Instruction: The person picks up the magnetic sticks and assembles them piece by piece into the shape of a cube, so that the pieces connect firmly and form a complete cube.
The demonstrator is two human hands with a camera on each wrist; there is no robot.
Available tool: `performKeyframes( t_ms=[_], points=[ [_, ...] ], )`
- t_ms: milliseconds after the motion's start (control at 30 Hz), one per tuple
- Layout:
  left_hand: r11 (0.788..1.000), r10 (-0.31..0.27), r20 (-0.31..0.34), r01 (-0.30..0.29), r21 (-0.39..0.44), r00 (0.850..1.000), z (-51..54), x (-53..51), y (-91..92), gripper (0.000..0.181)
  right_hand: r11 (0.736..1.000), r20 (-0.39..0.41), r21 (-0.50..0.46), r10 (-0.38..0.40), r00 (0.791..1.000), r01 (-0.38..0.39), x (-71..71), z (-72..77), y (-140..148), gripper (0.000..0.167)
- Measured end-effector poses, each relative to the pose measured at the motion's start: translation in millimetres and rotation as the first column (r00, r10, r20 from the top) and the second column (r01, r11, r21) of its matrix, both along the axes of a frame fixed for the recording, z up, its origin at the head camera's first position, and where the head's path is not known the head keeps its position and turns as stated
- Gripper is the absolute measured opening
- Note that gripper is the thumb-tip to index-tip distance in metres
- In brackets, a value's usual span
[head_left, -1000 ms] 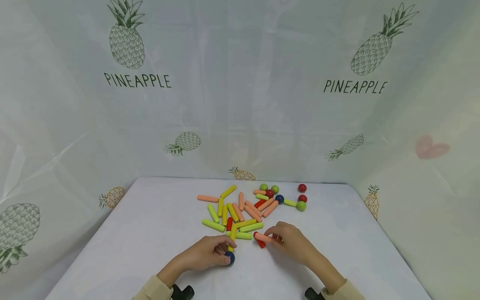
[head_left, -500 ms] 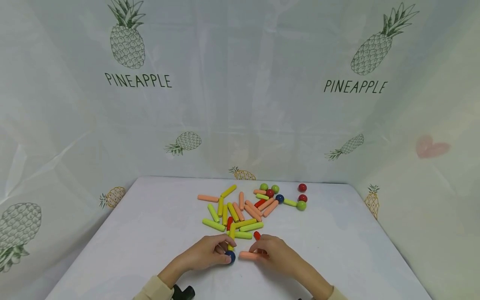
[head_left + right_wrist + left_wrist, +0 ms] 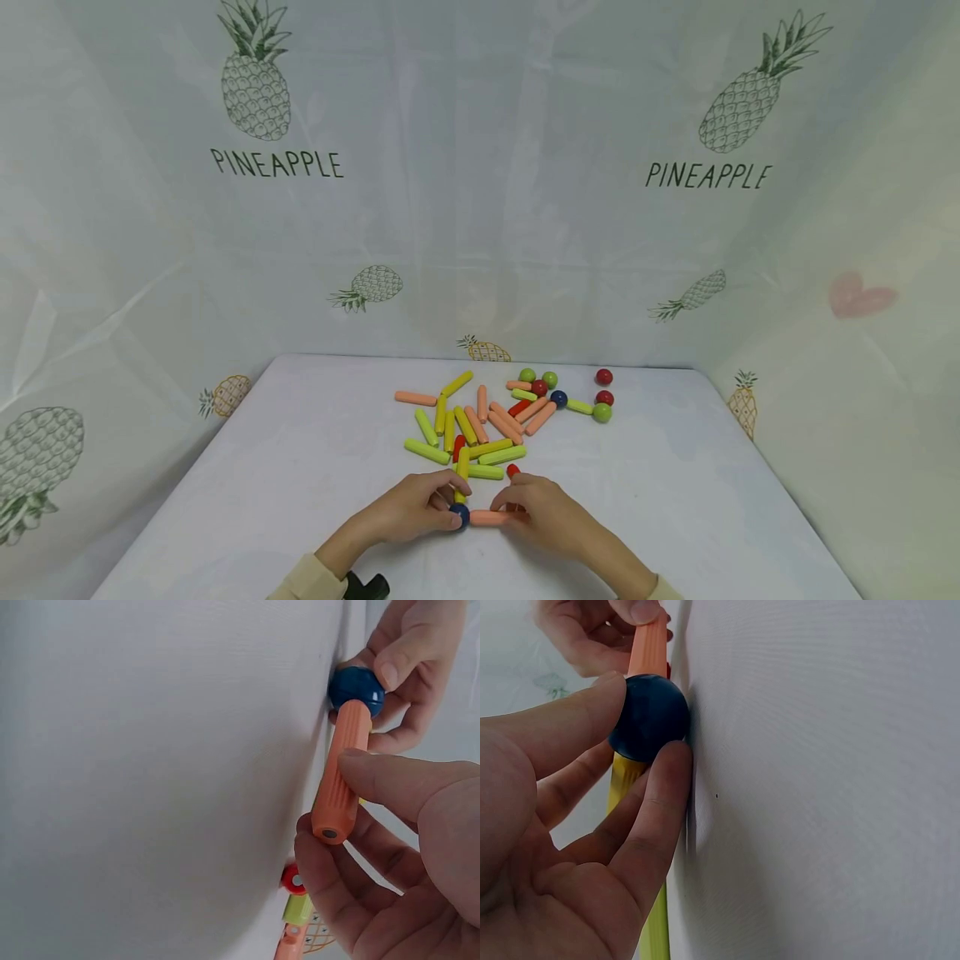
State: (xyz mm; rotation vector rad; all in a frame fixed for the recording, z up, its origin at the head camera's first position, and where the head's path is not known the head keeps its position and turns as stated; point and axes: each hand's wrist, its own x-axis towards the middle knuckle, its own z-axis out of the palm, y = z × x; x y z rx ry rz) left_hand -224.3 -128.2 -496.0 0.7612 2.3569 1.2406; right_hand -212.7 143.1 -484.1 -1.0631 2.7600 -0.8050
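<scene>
Left hand (image 3: 412, 507): your thumb and fingers are bent into a pinch, holding a dark blue ball (image 3: 460, 517).
Right hand (image 3: 547, 512): your thumb and fingers close around a peach stick (image 3: 487, 518).
Ball and peach stick: between your two hands, on the near part of the white tabletop (image 3: 675, 500); the stick's left end meets the ball's right side.
Yellow stick (image 3: 462, 467): runs away from you, its near end at the ball, beside your left fingertips.
Left wrist view: shows your thumb and a fingertip on opposite sides of the ball.
Right wrist view: shows grooves along the peach stick and a small grey disc (image 3: 329, 833) in its outer end.
Room and edges: tabletop stretches left and right of your forearms; a red stick (image 3: 513, 471) and scattered sticks and balls lie just beyond your fingers; the far edge meets a pineapple-print curtain (image 3: 480, 208).
</scene>
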Motion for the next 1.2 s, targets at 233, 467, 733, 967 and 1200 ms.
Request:
performKeyframes(
  t_ms=[233, 467, 733, 967, 1200],
  points=[
    [1.0, 0.013, 0.007, -0.013, -0.003, 1.0, -2.0, -0.1, 0.5, 0.032, 1.0, 0.037, -0.01, -0.009, 0.999, 0.009, -0.2, 1.5, 5, 0.017],
    [0.999, 0.001, -0.031, -0.002, -0.047, 1.0, 2.9, 2.7, -1.4, 0.031, 1.0, 0.008, 0.006, 0.0, 1.0, 0.0, -1.3, 0.9, 5, 0.018],
    [0.992, -0.056, -0.116, 0.042, -0.12, 0.992, 8.2, 4.0, -6.9, 0.035, 1.0, 0.003, -0.024, -0.004, 1.0, 0.004, -0.4, 1.8, 3, 0.018],
    [0.988, -0.039, -0.134, 0.018, -0.152, 0.99, 10.8, 6.3, -8.1, 0.037, 1.0, 0.023, -0.024, -0.007, 1.0, 0.008, -1.6, 1.0, 0, 0.018],
    [0.985, -0.045, -0.142, 0.019, -0.174, 0.989, 15.4, 6.8, -10.9, 0.034, 0.999, 0.008, -0.033, 0.016, 1.0, -0.016, -1.5, 0.7, -2, 0.018]
  ],
)
